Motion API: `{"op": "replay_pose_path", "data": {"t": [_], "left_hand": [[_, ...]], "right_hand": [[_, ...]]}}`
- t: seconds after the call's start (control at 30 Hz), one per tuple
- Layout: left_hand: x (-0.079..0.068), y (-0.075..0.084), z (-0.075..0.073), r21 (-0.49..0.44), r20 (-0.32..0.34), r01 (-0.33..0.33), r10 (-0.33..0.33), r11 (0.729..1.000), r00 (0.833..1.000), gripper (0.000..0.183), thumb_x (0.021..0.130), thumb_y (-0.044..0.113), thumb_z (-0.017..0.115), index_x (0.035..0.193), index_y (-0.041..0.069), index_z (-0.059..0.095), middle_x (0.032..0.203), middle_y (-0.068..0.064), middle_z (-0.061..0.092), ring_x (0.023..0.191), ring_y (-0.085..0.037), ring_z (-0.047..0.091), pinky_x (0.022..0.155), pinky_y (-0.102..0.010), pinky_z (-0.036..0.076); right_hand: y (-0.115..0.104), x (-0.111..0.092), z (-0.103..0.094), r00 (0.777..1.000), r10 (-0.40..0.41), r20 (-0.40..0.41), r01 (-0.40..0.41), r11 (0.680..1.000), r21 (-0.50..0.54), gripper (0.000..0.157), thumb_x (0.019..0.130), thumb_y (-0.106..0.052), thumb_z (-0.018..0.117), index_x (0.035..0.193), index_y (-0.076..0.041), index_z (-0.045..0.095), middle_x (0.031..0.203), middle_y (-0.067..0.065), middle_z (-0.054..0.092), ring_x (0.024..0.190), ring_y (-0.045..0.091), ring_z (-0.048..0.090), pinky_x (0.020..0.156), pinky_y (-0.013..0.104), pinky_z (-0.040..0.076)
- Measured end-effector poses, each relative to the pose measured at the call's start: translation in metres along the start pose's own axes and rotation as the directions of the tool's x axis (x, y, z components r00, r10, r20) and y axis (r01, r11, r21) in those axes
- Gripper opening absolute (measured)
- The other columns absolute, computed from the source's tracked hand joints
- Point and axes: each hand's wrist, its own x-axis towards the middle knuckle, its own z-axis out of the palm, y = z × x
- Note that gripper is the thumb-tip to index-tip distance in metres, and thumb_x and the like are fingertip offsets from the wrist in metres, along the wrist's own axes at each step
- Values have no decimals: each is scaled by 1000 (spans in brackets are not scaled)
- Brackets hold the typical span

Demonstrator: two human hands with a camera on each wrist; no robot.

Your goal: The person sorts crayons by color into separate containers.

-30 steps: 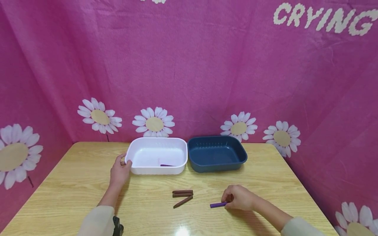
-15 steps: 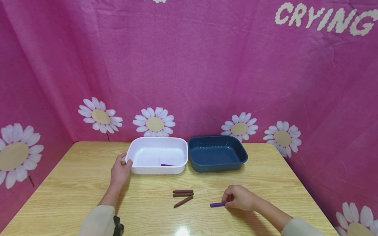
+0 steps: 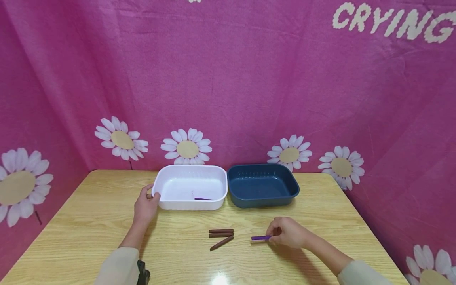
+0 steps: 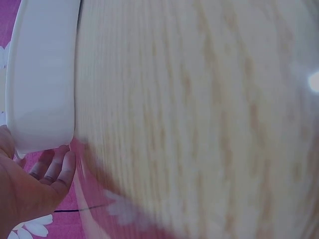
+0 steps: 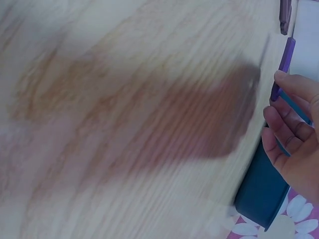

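Observation:
My right hand (image 3: 289, 232) pinches a purple crayon (image 3: 260, 238) between thumb and fingers. The crayon points left, just above the table, with its shadow below. In the right wrist view the same crayon (image 5: 285, 62) sticks out past the thumb. At the left end of a white plastic tub (image 3: 190, 205), my left hand (image 3: 145, 208) grips the rim, thumb on top. The left wrist view has its fingers against the tub's outer wall (image 4: 42, 74). Another purple crayon (image 3: 203, 198) lies inside this tub. Three brown crayons (image 3: 221, 230) rest on the table between the hands.
A dark blue tub (image 3: 263, 203) stands right beside the white one, at the back of the wooden table (image 3: 89, 229). Behind and at both sides hangs a pink cloth (image 3: 228, 87) with daisies.
Over the last half second my right hand has lifted the purple crayon off the table and moved it slightly away from me. My left hand stays on the white tub.

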Motion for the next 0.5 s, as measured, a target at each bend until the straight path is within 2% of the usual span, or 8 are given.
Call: {"op": "replay_pose_path", "data": {"t": [0.33, 0.5], "left_hand": [[0, 1, 0, -7, 17, 15, -15, 1000, 1000, 53, 93, 24, 43, 142, 5, 34, 119, -29, 57, 109, -37, 58, 80, -31, 45], [-1, 2, -1, -11, 16, 15, -15, 1000, 1000, 52, 93, 23, 42, 142, 5, 34, 118, -29, 57, 109, -37, 58, 79, -28, 44]], "right_hand": [[-4, 12, 1, 998, -26, -52, 25, 1000, -14, 5, 79, -11, 72, 82, -8, 70, 73, -6, 59, 67, -4, 47, 60, 17, 43], [-9, 20, -2, 998, -23, -51, 22, 1000, -5, 6, 79, -12, 72, 83, -7, 70, 74, -4, 63, 67, -2, 49, 60, 18, 44]]}}
